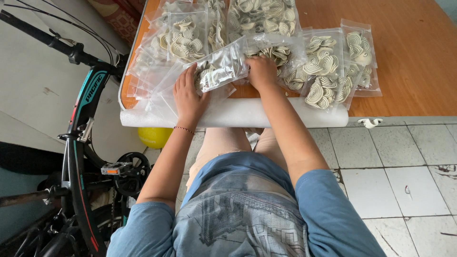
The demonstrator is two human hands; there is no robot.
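wooden table (pixel 414 57): left hand (pixel 189 95) flat, open on clear bag (pixel 220 69) of spiral pieces; right hand (pixel 262 71) grips its other end.

1. We press a clear, soft plastic bag of cream-and-dark spiral pieces (pixel 220 69) flat at the near edge of the wooden table, our left hand (pixel 189 94) on its left end and our right hand (pixel 262 71) on its right end.
2. We see a larger clear bag of the same spiral pieces (pixel 322 71) just right of it, lying flat.
3. A narrow clear bag of spirals (pixel 360 57) lies at the far right, partly under its neighbour.
4. Two more filled clear bags (pixel 186 35) and (pixel 263 16) lie farther back.
5. Empty-looking clear bags (pixel 145 78) overlap at the table's left edge.
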